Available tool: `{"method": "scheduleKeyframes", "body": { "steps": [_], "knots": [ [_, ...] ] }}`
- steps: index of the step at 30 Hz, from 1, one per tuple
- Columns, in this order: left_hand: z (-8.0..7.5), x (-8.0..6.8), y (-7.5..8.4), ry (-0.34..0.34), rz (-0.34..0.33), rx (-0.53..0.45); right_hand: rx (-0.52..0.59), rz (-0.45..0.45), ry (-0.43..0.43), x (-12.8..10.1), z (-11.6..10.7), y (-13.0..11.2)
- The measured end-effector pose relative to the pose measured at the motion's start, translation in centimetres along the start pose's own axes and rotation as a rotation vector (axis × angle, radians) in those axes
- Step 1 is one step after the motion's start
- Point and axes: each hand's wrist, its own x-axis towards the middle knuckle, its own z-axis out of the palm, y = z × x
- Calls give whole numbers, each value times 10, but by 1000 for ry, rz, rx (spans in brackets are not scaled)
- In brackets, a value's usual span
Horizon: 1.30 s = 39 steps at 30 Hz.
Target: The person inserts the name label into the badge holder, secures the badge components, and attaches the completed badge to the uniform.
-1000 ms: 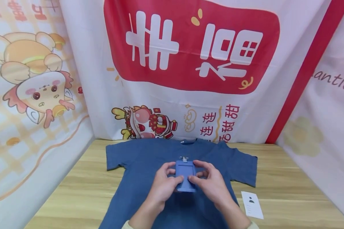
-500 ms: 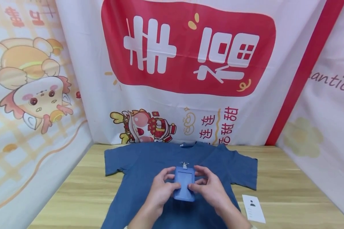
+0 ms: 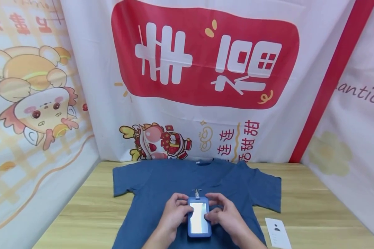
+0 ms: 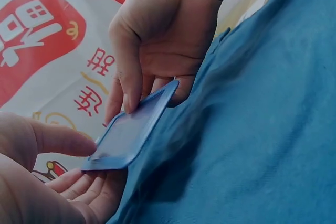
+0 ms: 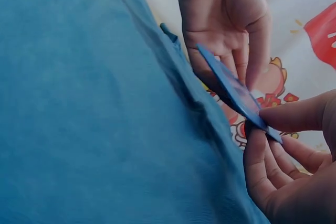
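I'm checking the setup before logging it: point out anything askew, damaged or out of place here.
Nothing stands out. The blue T-shirt lies flat on the wooden table, both hands hold the blue badge holder above it, and the white card lies loose at the right, slightly angled.

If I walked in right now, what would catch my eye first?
Probably the big red banner with white characters on the back wall. Below it, a blue T-shirt lies flat on the wooden table, and the left hand and right hand hold a blue plastic badge holder over it.
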Motion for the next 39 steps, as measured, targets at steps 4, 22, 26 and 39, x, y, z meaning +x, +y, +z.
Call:
{"method": "scheduleKeyframes", "body": {
  "steps": [4, 22, 26, 39],
  "knots": [
    [-2, 3, -1, -6, -38, 5, 24, 23, -40, 1, 1, 4],
    [-5, 4, -6, -41, -105, -18, 85, 1, -144, -2, -1, 6],
    [-3, 4, -5, -37, -94, -30, 81, 7, -121, -1, -1, 5],
    [4, -1, -8, -99, -59, -21, -12, -33, -25, 0, 0, 5]
  ]
}}
